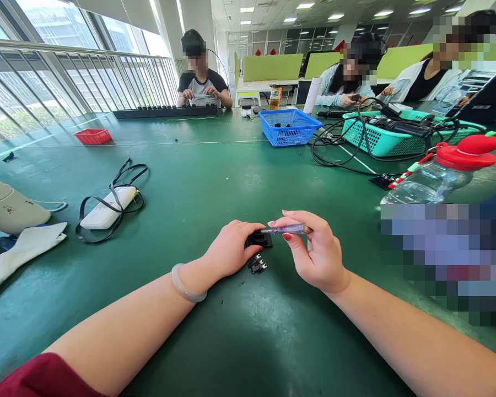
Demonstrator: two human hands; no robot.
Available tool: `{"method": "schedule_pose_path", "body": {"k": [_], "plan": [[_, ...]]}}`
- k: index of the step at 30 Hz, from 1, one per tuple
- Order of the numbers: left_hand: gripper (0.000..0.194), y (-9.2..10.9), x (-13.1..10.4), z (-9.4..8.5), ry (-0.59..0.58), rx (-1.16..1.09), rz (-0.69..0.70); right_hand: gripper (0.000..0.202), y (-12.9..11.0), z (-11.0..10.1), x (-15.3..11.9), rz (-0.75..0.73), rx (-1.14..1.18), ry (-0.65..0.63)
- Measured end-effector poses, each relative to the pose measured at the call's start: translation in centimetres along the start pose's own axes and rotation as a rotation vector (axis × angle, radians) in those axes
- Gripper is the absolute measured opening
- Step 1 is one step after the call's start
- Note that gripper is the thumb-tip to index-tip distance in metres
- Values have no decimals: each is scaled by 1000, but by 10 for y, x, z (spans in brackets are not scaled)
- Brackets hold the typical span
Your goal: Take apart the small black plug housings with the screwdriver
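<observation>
– What is the right hand (320, 251) holding?
– Its fingers are gripping a screwdriver (290, 229) with a translucent purple handle, and the shaft is pointing toward the left hand (231, 248)
– And where is the square black part (266, 241) lying?
– It's lying on the green counter (182, 193) between the hands, with the left thumb and index finger pinching it; the screwdriver's tip is reaching it, but I'm not managing to tell whether they're touching
– What else is lying near?
– Small black pieces with silvery prongs (256, 265) are lying just beside the left thumb, and a pale bracelet (183, 288) is circling the left wrist
– Anything farther off?
– A black-strapped white device (107, 212) is lying to the left, and a blue basket (291, 134) is standing beyond, with a teal basket (397, 145) to its right
</observation>
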State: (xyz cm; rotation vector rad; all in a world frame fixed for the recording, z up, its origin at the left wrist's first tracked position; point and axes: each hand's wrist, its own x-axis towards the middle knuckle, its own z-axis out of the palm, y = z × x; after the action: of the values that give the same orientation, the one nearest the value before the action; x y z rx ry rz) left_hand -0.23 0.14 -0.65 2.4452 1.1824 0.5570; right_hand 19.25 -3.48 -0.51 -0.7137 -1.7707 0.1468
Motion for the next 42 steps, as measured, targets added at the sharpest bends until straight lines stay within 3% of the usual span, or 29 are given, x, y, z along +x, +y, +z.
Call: {"method": "schedule_pose_path", "body": {"k": [12,16,19,21,25,28,31,35,40,42], "plan": [[37,0,-1,1,47,-30,25,46,0,0,2,14,-44,-73],[43,1,-2,2,142,-17,25,52,2,0,2,-52,21,57],[52,0,-1,3,213,56,-67,54,2,0,2,-104,41,179],[55,-1,-1,3,228,129,-143,52,3,-1,3,-95,22,192],[50,-5,-2,3,149,247,-260,45,5,0,2,10,-26,146],[41,-7,-2,2,120,260,-272,41,6,0,2,64,-29,148],[38,-4,0,0,98,158,-198,37,9,0,3,123,-14,162],[50,3,-1,-4,-55,3,-54,33,18,-2,5,224,39,220],[62,19,-14,0,-86,73,1,30,37,-5,7,331,119,324],[57,27,-18,2,-72,103,14,31,44,-5,7,355,124,332]]}}
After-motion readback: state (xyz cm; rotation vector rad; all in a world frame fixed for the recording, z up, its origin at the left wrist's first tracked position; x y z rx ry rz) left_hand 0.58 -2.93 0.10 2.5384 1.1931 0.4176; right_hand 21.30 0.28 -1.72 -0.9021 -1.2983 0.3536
